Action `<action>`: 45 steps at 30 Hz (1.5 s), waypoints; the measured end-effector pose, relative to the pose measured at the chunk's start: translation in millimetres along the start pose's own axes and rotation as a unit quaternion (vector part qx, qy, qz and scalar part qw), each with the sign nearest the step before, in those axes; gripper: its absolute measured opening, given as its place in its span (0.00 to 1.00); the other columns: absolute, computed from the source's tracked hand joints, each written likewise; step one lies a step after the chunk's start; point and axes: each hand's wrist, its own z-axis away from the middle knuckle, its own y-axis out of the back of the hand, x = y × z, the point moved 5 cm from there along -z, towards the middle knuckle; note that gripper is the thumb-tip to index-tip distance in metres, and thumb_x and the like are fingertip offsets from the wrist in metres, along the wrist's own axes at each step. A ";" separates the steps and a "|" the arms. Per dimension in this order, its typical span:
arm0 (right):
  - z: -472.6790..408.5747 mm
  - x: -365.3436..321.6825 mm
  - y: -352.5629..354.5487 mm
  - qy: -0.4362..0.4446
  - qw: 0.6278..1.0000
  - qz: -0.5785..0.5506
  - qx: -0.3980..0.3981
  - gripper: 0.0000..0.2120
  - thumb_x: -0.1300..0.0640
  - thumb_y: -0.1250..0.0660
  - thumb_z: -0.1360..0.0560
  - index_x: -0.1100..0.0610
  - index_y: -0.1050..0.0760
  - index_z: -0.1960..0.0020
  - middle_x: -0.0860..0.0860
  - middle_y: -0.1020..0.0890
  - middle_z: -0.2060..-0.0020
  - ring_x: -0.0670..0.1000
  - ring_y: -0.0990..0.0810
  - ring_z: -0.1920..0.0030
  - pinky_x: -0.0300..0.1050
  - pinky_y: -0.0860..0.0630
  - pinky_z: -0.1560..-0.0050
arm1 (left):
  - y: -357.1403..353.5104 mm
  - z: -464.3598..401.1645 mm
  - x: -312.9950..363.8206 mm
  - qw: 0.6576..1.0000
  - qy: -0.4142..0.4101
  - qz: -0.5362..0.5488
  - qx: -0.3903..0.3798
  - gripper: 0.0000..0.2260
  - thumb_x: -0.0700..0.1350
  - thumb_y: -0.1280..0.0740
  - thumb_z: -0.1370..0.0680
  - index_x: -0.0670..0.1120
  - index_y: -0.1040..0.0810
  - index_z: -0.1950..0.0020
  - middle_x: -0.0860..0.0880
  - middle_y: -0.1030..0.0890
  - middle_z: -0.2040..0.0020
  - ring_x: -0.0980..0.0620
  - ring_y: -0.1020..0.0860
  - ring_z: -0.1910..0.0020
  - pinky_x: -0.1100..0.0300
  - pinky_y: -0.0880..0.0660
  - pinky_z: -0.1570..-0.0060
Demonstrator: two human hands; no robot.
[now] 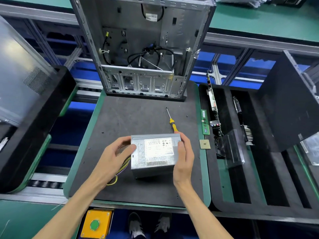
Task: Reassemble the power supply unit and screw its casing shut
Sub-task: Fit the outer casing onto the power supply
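**Power supply held in both hands, screwdriver not picked up yet**

Power supply (154, 153) is sitting low over the dark mat on the tabletop (131, 116), label side up, roughly in the middle of the mat. I can't tell if its bottom edge is resting on the mat or just off it. Left hand (115, 153) is curled around its left side with the thumb on the top face, right hand (184, 152) is wrapped around its right side the same way. So both are gripping the box, nothing else.

Bundle of wires (119, 171) hangs out of the power supply's left side, under the left wrist. Screwdriver (171, 120) lies just behind the power supply, handle end nearly touching its back right corner. Open computer case (143, 49) stands further behind it.

Casing looks closed from up here, but I can't see any screws in it.

What could go wrong, I'd guess:
- wires get pinched in the seam if the cover is pushed home with them bunched up there
- cover sits crooked, and then the screws go in cross-threaded
- letting go with one hand to grab the screwdriver, and the box tips or slides
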 end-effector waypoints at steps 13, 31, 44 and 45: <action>-3.6 5.2 0.2 0.001 1.000 -0.017 0.012 0.24 0.42 0.45 0.19 0.56 0.24 0.34 0.49 0.15 0.46 0.50 0.17 0.45 0.40 0.23 0.48 | 1.1 -7.7 -10.0 0.967 -0.087 -0.216 -0.103 0.46 0.67 0.18 0.43 0.66 0.38 0.30 0.71 0.28 0.33 0.69 0.31 0.30 0.78 0.39 0.34; -7.1 10.2 5.9 -0.018 0.990 0.070 -0.117 0.39 0.29 0.38 0.23 0.54 0.37 0.22 0.48 0.25 0.29 0.52 0.24 0.31 0.44 0.26 0.34 | 0.8 -10.2 -9.9 0.975 -0.081 -0.182 -0.099 0.44 0.65 0.18 0.40 0.65 0.37 0.30 0.70 0.27 0.32 0.70 0.30 0.32 0.81 0.36 0.39; -11.9 8.7 17.5 -0.053 0.964 0.130 -0.227 0.48 0.37 0.19 0.35 0.44 0.39 0.23 0.42 0.25 0.30 0.49 0.28 0.28 0.57 0.28 0.28 | 0.4 -8.5 -5.6 0.983 -0.070 -0.145 -0.088 0.41 0.56 0.16 0.40 0.62 0.32 0.31 0.67 0.23 0.34 0.65 0.26 0.33 0.77 0.33 0.38; -13.6 7.2 17.8 -0.049 0.964 0.133 -0.227 0.47 0.37 0.19 0.36 0.43 0.38 0.24 0.42 0.24 0.31 0.49 0.27 0.28 0.55 0.27 0.29 | 0.7 -7.6 -5.4 0.983 -0.069 -0.145 -0.085 0.41 0.56 0.16 0.40 0.62 0.32 0.32 0.67 0.23 0.34 0.65 0.26 0.33 0.77 0.33 0.38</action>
